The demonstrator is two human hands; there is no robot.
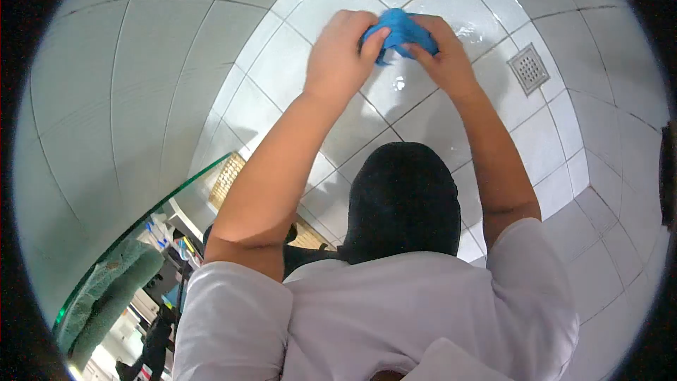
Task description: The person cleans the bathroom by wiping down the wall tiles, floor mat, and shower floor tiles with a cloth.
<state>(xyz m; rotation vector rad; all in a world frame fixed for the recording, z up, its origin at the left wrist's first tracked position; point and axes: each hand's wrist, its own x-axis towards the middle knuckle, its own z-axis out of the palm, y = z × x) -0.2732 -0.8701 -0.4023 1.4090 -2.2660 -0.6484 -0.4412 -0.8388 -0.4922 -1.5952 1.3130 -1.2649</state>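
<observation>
A bunched blue cloth (400, 32) is held between both hands above the white tiled floor (395, 99). My left hand (344, 53) grips its left side, with the thumb pressed on the front. On the other side, my right hand (444, 56) has its fingers wrapped round the cloth's right part. Wet, shiny patches show on the tiles below and beside the cloth. My knee in dark cloth is under my arms.
A square metal drain (528, 68) is set in the floor at the right. Tiled walls curve up on both sides. At the lower left are a glass panel edge (148, 215), a woven mat (227, 178), a green towel (120, 296) and cluttered items beyond.
</observation>
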